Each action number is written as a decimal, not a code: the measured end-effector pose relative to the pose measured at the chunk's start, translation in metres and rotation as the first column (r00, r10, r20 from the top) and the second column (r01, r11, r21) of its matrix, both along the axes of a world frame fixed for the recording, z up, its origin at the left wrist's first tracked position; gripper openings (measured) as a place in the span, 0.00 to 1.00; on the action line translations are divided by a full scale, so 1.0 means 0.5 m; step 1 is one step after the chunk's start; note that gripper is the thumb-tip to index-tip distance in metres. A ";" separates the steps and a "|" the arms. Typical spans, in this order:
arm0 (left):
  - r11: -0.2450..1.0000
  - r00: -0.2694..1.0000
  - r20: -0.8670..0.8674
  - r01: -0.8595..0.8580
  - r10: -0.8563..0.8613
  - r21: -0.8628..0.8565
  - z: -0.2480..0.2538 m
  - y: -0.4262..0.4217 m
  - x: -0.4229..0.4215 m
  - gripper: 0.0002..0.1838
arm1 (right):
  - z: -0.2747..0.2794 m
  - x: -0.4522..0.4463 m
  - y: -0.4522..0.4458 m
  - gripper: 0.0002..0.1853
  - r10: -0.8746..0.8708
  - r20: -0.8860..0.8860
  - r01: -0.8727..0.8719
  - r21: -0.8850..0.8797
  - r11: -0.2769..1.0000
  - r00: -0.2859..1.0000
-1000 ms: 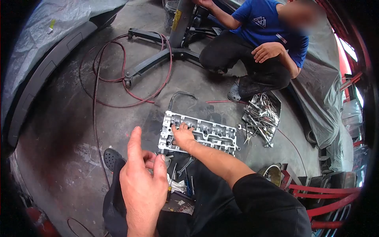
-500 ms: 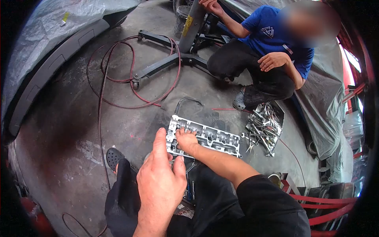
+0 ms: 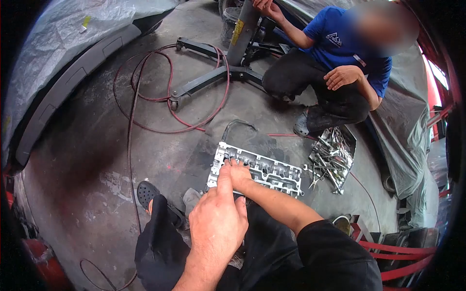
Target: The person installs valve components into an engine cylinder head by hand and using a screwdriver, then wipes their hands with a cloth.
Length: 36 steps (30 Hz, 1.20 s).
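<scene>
A silver cylinder head lies on the floor in front of me, with rows of cavities along its upper face. My right hand rests on its left part, fingers extended and reaching into the cavities; the fingertips are partly hidden. Nearer the camera, my left hand is raised with the index finger stretched towards the head's left end and the thumb apart. Its other fingers are mostly concealed, and nothing shows in it. Beside the cylinder head's near left corner is a grey rag.
A metal tray of tools sits to the right, with pliers at its edge. A co-worker squats beyond. A wheeled stand and red hose occupy the floor behind. Plastic-covered bodywork borders the left.
My left hand has moved right, and its index finger now overlaps the cylinder head's left part in view. My right hand stays on the head. The whole view has shifted slightly.
</scene>
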<state>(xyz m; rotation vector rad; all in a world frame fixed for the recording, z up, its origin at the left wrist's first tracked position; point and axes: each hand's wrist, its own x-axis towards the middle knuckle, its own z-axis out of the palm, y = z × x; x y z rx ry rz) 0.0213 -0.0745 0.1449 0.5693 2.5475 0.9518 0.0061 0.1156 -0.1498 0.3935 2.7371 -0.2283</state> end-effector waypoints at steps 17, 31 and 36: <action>1.000 1.000 -0.023 -0.018 0.018 0.000 0.005 -0.006 0.003 0.36 | 0.031 -0.051 0.264 0.07 -0.859 0.388 -0.061 -0.901 -0.430 0.334; 1.000 0.998 -0.057 -0.005 0.006 0.016 -0.010 -0.005 0.023 0.37 | -0.072 0.002 0.135 0.36 -0.172 -0.348 0.049 -0.335 0.941 0.922; 0.998 0.999 -0.052 0.012 -0.015 -0.062 -0.020 -0.011 0.021 0.39 | -0.023 0.018 0.055 0.43 -0.221 -0.086 0.180 -0.339 0.923 0.971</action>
